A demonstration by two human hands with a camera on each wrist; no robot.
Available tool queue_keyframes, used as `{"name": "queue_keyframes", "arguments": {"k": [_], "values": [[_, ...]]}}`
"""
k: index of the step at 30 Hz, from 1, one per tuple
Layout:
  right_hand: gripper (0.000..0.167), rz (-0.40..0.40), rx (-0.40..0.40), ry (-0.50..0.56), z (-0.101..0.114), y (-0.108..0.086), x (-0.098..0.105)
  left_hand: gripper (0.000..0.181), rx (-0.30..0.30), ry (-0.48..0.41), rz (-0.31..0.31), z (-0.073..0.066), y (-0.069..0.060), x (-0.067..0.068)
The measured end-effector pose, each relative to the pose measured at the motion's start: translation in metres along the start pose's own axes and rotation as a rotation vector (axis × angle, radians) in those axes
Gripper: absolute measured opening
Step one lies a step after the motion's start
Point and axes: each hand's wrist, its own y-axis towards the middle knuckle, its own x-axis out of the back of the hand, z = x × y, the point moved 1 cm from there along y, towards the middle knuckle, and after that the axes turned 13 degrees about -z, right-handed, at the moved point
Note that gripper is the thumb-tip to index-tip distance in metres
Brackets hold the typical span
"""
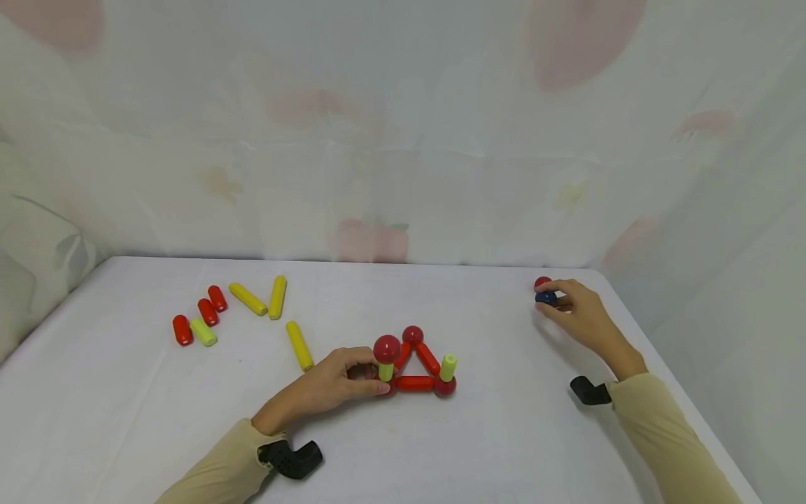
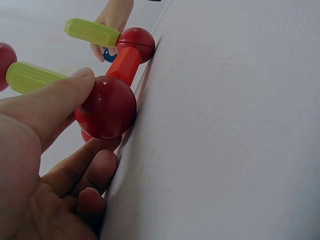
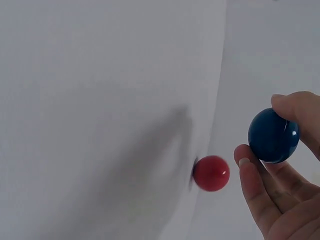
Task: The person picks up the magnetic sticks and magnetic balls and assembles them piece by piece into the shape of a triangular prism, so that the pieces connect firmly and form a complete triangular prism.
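Note:
A triangle of red rods [image 1: 415,383] and red balls [image 1: 412,335] lies on the table. Two short green rods stand up from its front balls; the left one carries a red ball [image 1: 387,349]. My left hand [image 1: 327,383] grips the triangle's front left ball [image 2: 107,107], thumb on one side and fingers beneath. The green rod [image 1: 448,367] at the front right has a bare top. At the table's far right my right hand [image 1: 582,318] pinches a blue ball [image 3: 273,136] between thumb and fingertips. A loose red ball [image 3: 211,173] sits just beyond it.
Left of the triangle lie several yellow rods [image 1: 299,346], several short red rods [image 1: 182,330] and one green rod [image 1: 203,332]. A patterned cloth [image 1: 403,140] hangs behind the white table [image 1: 491,448]. A black strap end [image 1: 590,390] sticks out at the right wrist.

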Motion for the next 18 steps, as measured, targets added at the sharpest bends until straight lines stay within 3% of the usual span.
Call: {"name": "queue_keyframes", "arguments": {"k": [18], "values": [[0.036, -0.001, 0.087, 0.087, 0.043, -0.005, -0.006, 0.013, -0.005, 0.012, -0.005, -0.001, 0.0, 0.0]]}}
